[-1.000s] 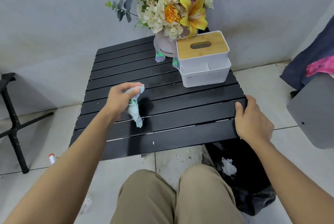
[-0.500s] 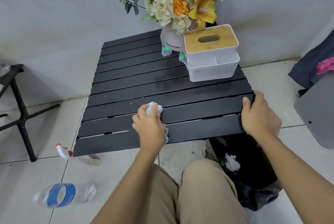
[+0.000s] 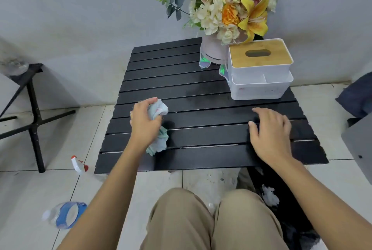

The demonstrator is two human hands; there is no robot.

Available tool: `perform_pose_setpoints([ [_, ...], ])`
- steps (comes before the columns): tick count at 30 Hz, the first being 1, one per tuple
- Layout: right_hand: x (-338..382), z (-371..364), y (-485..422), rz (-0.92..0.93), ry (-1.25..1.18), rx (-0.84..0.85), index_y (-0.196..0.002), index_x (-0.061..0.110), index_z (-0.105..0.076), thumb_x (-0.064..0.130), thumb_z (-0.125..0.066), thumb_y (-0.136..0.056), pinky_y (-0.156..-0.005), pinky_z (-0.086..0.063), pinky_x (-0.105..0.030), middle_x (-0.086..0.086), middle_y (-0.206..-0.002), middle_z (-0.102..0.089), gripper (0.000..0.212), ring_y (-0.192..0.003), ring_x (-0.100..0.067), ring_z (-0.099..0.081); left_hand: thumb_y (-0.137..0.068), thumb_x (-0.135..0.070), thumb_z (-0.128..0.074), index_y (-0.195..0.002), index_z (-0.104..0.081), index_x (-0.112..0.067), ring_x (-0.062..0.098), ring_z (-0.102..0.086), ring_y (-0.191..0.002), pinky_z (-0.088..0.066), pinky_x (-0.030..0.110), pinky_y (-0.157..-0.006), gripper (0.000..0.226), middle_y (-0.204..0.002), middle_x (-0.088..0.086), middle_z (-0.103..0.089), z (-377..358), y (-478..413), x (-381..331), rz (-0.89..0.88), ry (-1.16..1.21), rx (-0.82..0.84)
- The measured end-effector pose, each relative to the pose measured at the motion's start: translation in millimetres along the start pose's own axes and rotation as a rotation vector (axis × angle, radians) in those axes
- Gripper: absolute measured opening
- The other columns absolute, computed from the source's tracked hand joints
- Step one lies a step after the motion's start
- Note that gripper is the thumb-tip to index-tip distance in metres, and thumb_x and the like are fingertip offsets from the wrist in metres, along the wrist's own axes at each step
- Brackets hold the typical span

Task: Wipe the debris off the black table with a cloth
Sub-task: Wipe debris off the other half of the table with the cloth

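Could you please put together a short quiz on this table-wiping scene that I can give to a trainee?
1. True or false: the right hand grips the crumpled cloth.
2. What stands beside the flower bouquet at the far right of the black slatted table? A) a white tissue box with a wooden lid B) a kettle C) a laptop
3. Fill in: the spray bottle lies on the ____, left of the table.
Key: 1 false, the left hand grips it and the right hand holds nothing; 2 A; 3 floor.
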State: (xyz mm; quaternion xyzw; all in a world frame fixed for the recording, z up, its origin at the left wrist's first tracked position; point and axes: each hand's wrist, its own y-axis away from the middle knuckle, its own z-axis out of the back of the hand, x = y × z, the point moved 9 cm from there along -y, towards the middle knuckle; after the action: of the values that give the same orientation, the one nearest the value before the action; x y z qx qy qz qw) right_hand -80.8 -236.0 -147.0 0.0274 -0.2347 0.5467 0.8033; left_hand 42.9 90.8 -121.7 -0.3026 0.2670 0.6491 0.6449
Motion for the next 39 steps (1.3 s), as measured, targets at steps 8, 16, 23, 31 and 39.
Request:
perform_pose_setpoints([
  [8,96,-72,-24,0.153,-0.045,0.235,-0.146,0.02,-0.036,0.039,-0.037,-0.102,-0.118,0.0,-0.055,0.002,-0.153,-0.033,0.047,-0.147,-0.02,-0.018,-0.084,-0.029,-0.062,-0.116,-0.052,-0.028,0.025,-0.05,-0.103,-0.034,0.039,-0.099,0.033,-0.097,-0.006,-0.059,-13,-32,32,0.161,-0.102,-0.031],
  [16,98,-85,-26,0.146,0.143,0.193,-0.146,0.023,-0.033,0.047,-0.024,-0.102,-0.115,-0.007,-0.06,0.001,-0.155,-0.03,0.051,-0.147,-0.022,-0.018,-0.08,-0.03,-0.074,-0.105,-0.066,-0.034,0.016,-0.053,-0.101,-0.039,0.031,-0.097,0.026,-0.105,-0.002,-0.054,-39,-51,3,-0.175,-0.207,0.322],
  [23,99,-88,-27,0.136,0.171,0.199,-0.145,0.024,-0.033,0.048,-0.022,-0.101,-0.115,-0.008,-0.061,0.0,-0.155,-0.03,0.052,-0.147,-0.023,-0.018,-0.082,0.001,-0.061,-0.092,-0.071,-0.024,0.011,-0.062,-0.072,-0.046,0.011,-0.061,0.029,-0.083,-0.001,-0.072,-51,-56,-13,-0.214,-0.128,0.346],
  [31,97,-86,-28,0.128,0.166,0.198,-0.145,0.025,-0.035,0.048,-0.025,-0.101,-0.116,-0.009,-0.059,0.002,-0.154,-0.031,0.051,-0.147,-0.021,-0.019,-0.076,-0.001,-0.076,-0.095,-0.074,-0.017,0.006,-0.066,-0.084,-0.051,0.019,-0.082,0.025,-0.096,-0.001,-0.073,-36,-62,-28,-0.173,0.247,0.409],
  [39,99,-84,-27,0.127,0.172,0.178,-0.143,0.023,-0.038,0.047,-0.027,-0.101,-0.114,-0.012,-0.06,0.0,-0.151,-0.035,0.05,-0.145,-0.023,-0.024,-0.079,-0.01,-0.074,-0.093,-0.072,-0.024,-0.001,-0.056,-0.09,-0.035,0.001,-0.077,0.02,-0.097,-0.008,-0.06,-2,-54,27,-0.165,-0.055,0.182],
])
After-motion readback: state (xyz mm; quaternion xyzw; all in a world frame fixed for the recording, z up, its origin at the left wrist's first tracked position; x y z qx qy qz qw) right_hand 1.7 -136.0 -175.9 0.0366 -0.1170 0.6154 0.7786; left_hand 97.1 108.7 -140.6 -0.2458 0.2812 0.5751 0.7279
